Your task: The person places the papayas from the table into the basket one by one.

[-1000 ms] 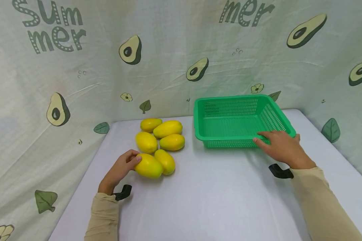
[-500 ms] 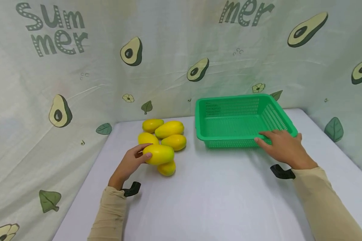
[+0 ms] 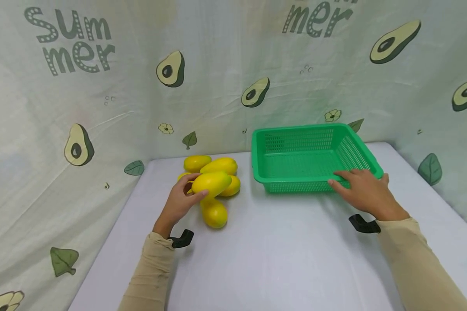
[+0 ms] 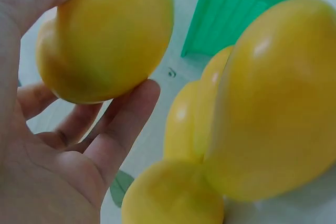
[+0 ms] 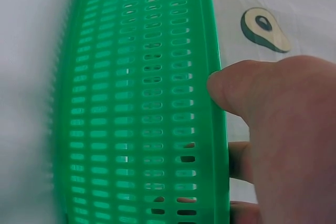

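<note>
My left hand (image 3: pixel 177 201) grips a yellow mango (image 3: pixel 212 183) between thumb and fingers, held over the others on the table. In the left wrist view, the thumb lies on one side of this held mango (image 4: pixel 110 35) and the fingers support the other. Several more mangoes lie around it: a near one (image 3: pixel 215 214), two at the back, one at the right (image 3: pixel 233 186) and one mostly hidden behind the hand. My right hand (image 3: pixel 367 193) holds the near right rim of a green plastic basket (image 3: pixel 295 178). Its thumb (image 5: pixel 231 87) is outside, fingers behind the slotted wall.
Nothing lies inside the basket. White cloth covers the table (image 3: pixel 276 255), and a printed curtain (image 3: pixel 214 52) with avocados rises at its back and sides. A strip of table separates the mangoes from the basket.
My left hand has lifted its mango off the table and carried it right and towards the back, over the other mangoes. The right hand and basket stay in place.
</note>
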Available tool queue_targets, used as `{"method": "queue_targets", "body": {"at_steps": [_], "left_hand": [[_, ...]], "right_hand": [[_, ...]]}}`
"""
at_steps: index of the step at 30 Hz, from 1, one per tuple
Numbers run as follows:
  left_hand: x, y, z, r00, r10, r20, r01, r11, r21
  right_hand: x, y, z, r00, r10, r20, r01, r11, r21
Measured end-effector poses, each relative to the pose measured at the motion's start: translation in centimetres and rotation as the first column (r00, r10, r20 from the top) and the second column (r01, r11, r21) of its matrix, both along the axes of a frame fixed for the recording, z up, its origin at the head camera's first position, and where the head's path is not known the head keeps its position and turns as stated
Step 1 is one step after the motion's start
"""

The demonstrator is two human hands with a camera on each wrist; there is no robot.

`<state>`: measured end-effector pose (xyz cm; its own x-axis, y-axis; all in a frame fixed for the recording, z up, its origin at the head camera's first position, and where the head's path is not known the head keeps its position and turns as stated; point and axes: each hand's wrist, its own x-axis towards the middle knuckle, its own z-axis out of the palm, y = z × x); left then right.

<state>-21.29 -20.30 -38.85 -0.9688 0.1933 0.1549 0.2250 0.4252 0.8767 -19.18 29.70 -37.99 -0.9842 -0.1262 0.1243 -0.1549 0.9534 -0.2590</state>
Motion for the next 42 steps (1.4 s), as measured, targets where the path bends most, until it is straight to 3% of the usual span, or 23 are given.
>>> {"method": "queue_targets", "body": {"at_steps": [6,17,24,28,34,42], "left_hand": [[-0.6,1.4,0.2,1.0,-0.021,0.01,0.021,0.997,0.079],[-1.8,4.2,1.1,0.993,-0.095,0.077,0.084,0.988,0.129],[-2.6,5.8,1.4,0.989,-0.142,0.029,0.137,0.981,0.135],[-2.9,6.8,1.5,0.984,-0.173,0.033,0.164,0.969,0.185],[-3.0,8.4,1.6,0.98,-0.175,0.1,0.148,0.961,0.235],[-4.4,10.7,2.7,0.978,-0.187,0.091,0.164,0.963,0.215]], "right_hand": [[0.0,-0.1,0.1,1.0,-0.001,0.003,0.001,1.0,0.0],[0.1,0.0,-0.3,1.0,-0.008,0.003,0.008,1.0,-0.004],[0.0,0.0,-0.4,1.0,-0.01,-0.016,0.01,1.0,0.005],[0.0,0.0,-0.3,1.0,-0.011,-0.018,0.011,1.0,0.001],[0.3,0.0,-0.3,1.0,-0.011,0.012,0.011,1.0,-0.009],[0.2,-0.1,0.0,1.0,-0.015,-0.005,0.015,1.0,-0.007]]}}
